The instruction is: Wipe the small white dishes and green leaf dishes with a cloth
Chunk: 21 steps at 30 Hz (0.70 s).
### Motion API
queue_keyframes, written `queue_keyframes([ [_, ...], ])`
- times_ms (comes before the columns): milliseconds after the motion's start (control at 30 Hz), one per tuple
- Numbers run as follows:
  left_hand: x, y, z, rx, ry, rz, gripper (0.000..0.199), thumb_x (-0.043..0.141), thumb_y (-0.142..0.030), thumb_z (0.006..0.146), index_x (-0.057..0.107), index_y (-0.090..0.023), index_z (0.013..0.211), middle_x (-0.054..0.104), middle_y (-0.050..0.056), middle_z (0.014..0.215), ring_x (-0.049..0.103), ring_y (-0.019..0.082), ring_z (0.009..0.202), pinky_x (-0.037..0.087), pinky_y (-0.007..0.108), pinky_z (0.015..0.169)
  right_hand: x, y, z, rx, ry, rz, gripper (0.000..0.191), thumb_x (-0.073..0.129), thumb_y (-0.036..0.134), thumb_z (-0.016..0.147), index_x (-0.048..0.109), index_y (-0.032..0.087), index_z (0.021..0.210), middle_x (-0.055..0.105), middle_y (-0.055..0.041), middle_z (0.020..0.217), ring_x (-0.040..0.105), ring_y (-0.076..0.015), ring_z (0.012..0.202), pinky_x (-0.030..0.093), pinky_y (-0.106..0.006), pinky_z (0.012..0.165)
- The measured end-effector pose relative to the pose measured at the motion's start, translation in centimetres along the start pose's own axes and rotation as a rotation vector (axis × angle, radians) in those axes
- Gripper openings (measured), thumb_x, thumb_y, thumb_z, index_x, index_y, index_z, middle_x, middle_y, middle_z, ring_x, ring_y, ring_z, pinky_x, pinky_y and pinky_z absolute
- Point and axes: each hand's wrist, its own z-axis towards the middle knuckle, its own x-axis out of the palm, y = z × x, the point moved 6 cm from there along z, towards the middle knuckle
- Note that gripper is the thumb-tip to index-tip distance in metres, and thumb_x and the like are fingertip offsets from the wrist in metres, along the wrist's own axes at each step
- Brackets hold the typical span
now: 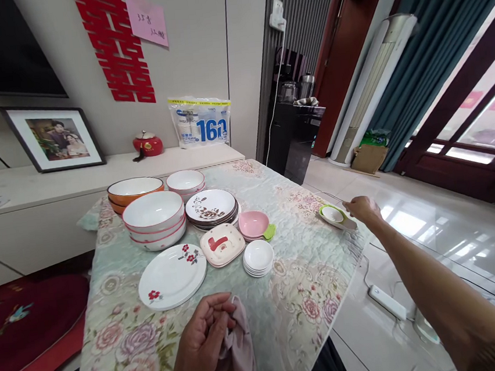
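Seemingly, a reach is in hand: left hand [207, 332] grips pinkish cloth [239, 349]; right hand [364, 208], beside green-rimmed bowl [332, 214], has unclear grip; the next move calls for gentleness.

Stacked tableware on a floral-covered table [297, 245]. The left hand [209, 329] grips a pink cloth [241, 358] at the near edge; the right hand [363, 208] extends to the right edge, beside a green-rimmed bowl [332, 214], contact unclear. Orange bowls [136, 187] stand behind red-rimmed white bowls [154, 212]. Nearer lie oval plates with red flowers [173, 279], square plates [223, 244] and small white dishes [258, 257]. Behind, a red lidded jar [149, 145] stands beside a printed plastic pack [203, 122].
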Motion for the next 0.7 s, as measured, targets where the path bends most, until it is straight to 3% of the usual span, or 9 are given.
queue_keyframes([
  [67,0.1,-0.1,0.0,0.004,0.0,0.008,0.037,0.066,-0.048,0.081,0.063,-0.02,0.103,0.072,0.006,0.091,0.066,0.02,0.077,0.054,0.031,0.074,-0.7,1.8,-1.6,-0.072,0.028,0.061,0.032,0.054,0.04,0.084,0.07,0.019,0.067,0.069,-0.0076,0.065,0.064,-0.0203,0.066,0.041,-0.028,0.059],
  [167,0.4,-0.4,-0.2,0.008,0.007,-0.002,0.032,0.064,-0.044,0.083,0.063,-0.019,0.103,0.071,0.006,0.089,0.066,0.02,0.077,0.053,0.032,0.075,-0.1,5.3,-5.7,-0.234,0.115,0.177,0.039,0.05,0.048,0.086,0.068,0.019,0.068,0.069,-0.0039,0.064,0.059,-0.0154,0.059,0.038,-0.026,0.056],
  [300,0.6,-1.1,-0.4,0.028,0.004,-0.032,0.025,0.062,-0.038,0.083,0.063,-0.019,0.099,0.069,0.005,0.086,0.065,0.018,0.073,0.052,0.031,0.071,2.8,9.8,-12.6,-0.437,0.296,0.366,0.045,0.05,0.055,0.086,0.059,0.02,0.059,0.065,-0.0007,0.058,0.05,-0.0112,0.048,0.036,-0.024,0.052],
  [400,0.7,-1.4,-0.4,0.023,0.003,-0.059,0.023,0.06,-0.036,0.083,0.063,-0.019,0.098,0.068,0.004,0.085,0.065,0.017,0.071,0.052,0.03,0.069,4.8,12.2,-16.5,-0.513,0.421,0.511,0.045,0.05,0.056,0.086,0.055,0.02,0.059,0.06,0.0006,0.053,0.047,-0.0118,0.048,0.034,-0.025,0.051],
  [500,0.7,-1.5,-0.4,0.022,0.009,-0.07,0.022,0.059,-0.033,0.083,0.063,-0.019,0.098,0.068,0.004,0.085,0.064,0.017,0.071,0.051,0.03,0.069,5.8,13.8,-18.0,-0.52,0.465,0.522,0.046,0.049,0.057,0.086,0.051,0.021,0.059,0.058,0.0009,0.053,0.047,-0.0126,0.049,0.033,-0.025,0.052],
  [700,0.8,-1.7,-0.4,0.026,0.016,-0.056,0.021,0.057,-0.031,0.083,0.062,-0.017,0.098,0.067,0.005,0.085,0.064,0.017,0.07,0.05,0.031,0.07,6.1,16.3,-18.1,-0.564,0.42,0.31,0.047,0.047,0.055,0.087,0.041,0.021,0.054,0.051,0.0014,0.053,0.044,-0.0137,0.054,0.026,-0.027,0.053],
])
